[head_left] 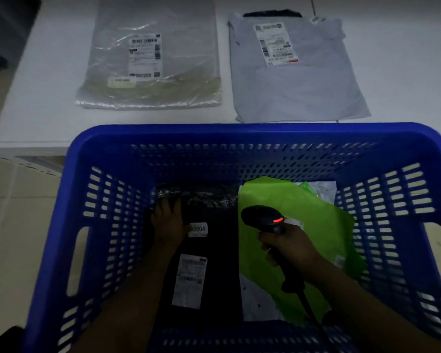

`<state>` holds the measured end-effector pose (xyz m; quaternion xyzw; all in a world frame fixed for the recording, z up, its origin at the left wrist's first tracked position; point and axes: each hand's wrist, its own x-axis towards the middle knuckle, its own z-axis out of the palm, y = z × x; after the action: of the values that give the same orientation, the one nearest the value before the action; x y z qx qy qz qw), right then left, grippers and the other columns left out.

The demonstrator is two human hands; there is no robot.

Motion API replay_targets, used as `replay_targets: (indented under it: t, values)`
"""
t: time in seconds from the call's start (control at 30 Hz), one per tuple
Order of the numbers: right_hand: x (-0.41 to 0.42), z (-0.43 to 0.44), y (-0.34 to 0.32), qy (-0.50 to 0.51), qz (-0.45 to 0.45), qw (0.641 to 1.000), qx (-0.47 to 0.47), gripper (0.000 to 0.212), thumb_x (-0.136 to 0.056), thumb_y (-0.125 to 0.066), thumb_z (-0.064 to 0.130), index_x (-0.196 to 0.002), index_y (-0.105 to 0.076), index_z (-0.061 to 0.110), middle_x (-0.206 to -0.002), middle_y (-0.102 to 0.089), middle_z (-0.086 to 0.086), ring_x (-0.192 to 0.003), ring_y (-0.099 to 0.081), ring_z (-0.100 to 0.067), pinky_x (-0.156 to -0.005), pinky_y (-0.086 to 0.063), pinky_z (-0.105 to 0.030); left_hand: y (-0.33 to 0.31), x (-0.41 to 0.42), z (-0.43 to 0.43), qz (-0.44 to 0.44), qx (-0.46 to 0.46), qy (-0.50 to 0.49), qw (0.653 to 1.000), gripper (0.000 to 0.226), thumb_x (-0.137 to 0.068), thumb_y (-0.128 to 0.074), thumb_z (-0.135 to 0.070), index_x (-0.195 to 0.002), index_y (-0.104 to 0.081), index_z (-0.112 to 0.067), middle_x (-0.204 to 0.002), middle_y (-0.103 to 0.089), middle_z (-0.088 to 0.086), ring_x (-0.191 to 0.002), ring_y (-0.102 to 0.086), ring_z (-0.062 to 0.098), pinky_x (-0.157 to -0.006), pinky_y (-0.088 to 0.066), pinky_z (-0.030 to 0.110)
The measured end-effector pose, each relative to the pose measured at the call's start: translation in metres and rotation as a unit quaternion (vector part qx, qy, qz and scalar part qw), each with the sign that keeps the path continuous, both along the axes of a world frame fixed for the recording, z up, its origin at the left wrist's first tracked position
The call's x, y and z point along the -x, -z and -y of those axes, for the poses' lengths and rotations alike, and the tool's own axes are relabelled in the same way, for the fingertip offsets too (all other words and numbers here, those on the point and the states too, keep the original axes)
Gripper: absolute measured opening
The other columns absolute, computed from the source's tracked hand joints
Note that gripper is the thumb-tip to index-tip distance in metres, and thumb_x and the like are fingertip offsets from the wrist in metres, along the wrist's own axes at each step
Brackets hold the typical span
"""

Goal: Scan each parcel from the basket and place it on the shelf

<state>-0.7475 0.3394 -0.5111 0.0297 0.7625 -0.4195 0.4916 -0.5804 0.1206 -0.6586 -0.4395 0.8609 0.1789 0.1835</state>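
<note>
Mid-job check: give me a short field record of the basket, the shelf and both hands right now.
left hand: rests on black parcel in the basket
right hand: grips scanner, red light on, above green parcel
basket: blue; holds black parcel, green parcel, white parcel partly under the green
shelf: clear-wrapped parcel left, grey parcel right, apart, labels up

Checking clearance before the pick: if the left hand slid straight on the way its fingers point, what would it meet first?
Likely the crinkled far end of the black parcel under the left hand; beyond that, the far wall of the blue basket. Depth is unclear.
</note>
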Motion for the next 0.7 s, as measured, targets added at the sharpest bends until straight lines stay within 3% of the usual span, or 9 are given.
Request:
replay_targets:
  t: [0.07,0.2,0.27,0.33,0.4,0.53,0.6,0.7]
  values:
    - [-0.003,0.002,0.001,-0.003,0.001,1.000,0.002,0.007,-0.083,-0.070,0.003,-0.088,-0.066,0.001,-0.067,-0.063,-0.016,-0.042,-0.054,-0.022,-0.045,-0.043,-0.029,0.002,-0.008,0.002,-0.048,-0.018,-0.107,0.993,0.110,-0.076,-0.077,-0.046,-0.154,-0.003,-0.020,-0.158,0.007,0.022,-0.144,-0.006,0.040,-0.117,-0.015,0.052]
    - [-0.011,0.007,0.000,-0.011,-0.001,1.000,0.016,0.006,-0.082,-0.072,0.006,-0.083,-0.066,0.005,-0.066,-0.063,-0.015,-0.039,-0.053,-0.018,-0.042,-0.042,-0.026,0.001,-0.013,0.005,-0.221,-0.094,-0.241,0.940,0.105,-0.078,-0.078,-0.014,-0.154,-0.007,-0.023,-0.157,-0.021,0.016,-0.140,-0.029,0.034,-0.115,-0.028,0.045]
    - [-0.014,0.010,-0.006,-0.012,0.001,1.000,0.028,0.008,-0.083,-0.073,0.006,-0.081,-0.065,0.005,-0.065,-0.062,-0.014,-0.037,-0.052,-0.016,-0.039,-0.041,-0.025,-0.008,-0.014,0.001,-0.267,-0.136,-0.287,0.910,0.090,-0.082,-0.072,-0.004,-0.153,-0.018,-0.013,-0.152,-0.034,0.013,-0.136,-0.038,0.031,-0.111,-0.031,0.034]
    - [-0.015,0.012,-0.016,-0.020,-0.006,0.999,0.039,0.010,-0.083,-0.073,0.007,-0.080,-0.064,0.004,-0.065,-0.061,-0.013,-0.036,-0.051,-0.015,-0.037,-0.040,-0.022,-0.018,-0.017,-0.004,-0.217,-0.177,-0.293,0.914,0.063,-0.083,-0.073,-0.010,-0.139,-0.045,-0.005,-0.134,-0.055,0.015,-0.123,-0.053,0.032,-0.098,-0.040,0.028]
    - [-0.015,0.012,-0.029,-0.027,-0.009,0.998,0.053,0.012,-0.084,-0.072,0.008,-0.079,-0.062,0.005,-0.066,-0.062,-0.013,-0.036,-0.051,-0.013,-0.038,-0.040,-0.020,-0.029,-0.023,-0.013,-0.187,-0.218,-0.285,0.914,0.048,-0.084,-0.072,-0.019,-0.127,-0.058,-0.006,-0.124,-0.063,0.015,-0.117,-0.058,0.032,-0.098,-0.046,0.031]
    - [-0.015,-0.001,-0.068,-0.014,0.001,0.996,0.092,0.012,-0.086,-0.070,0.010,-0.078,-0.062,0.006,-0.060,-0.061,-0.007,-0.040,-0.052,-0.013,-0.040,-0.041,-0.020,-0.079,-0.021,-0.033,-0.269,-0.230,-0.264,0.897,0.042,-0.090,-0.064,-0.019,-0.127,-0.056,0.002,-0.126,-0.060,0.010,-0.118,-0.054,0.027,-0.103,-0.044,0.044]
    - [-0.018,-0.012,-0.090,0.004,0.002,0.993,0.115,0.009,-0.086,-0.069,0.010,-0.081,-0.064,0.005,-0.065,-0.062,-0.009,-0.048,-0.055,-0.015,-0.047,-0.044,-0.024,-0.123,-0.015,-0.046,-0.296,-0.231,-0.218,0.901,0.039,-0.096,-0.057,-0.013,-0.132,-0.052,0.000,-0.125,-0.056,0.003,-0.117,-0.051,0.020,-0.100,-0.042,0.034]
    - [-0.024,-0.035,-0.122,0.037,-0.004,0.987,0.154,0.010,-0.084,-0.071,0.011,-0.088,-0.065,0.003,-0.080,-0.064,-0.016,-0.071,-0.058,-0.025,-0.066,-0.048,-0.033,-0.179,-0.011,-0.058,-0.337,-0.210,-0.161,0.903,0.032,-0.097,-0.055,-0.011,-0.128,-0.055,-0.001,-0.121,-0.061,0.008,-0.113,-0.056,0.021,-0.087,-0.041,0.025]
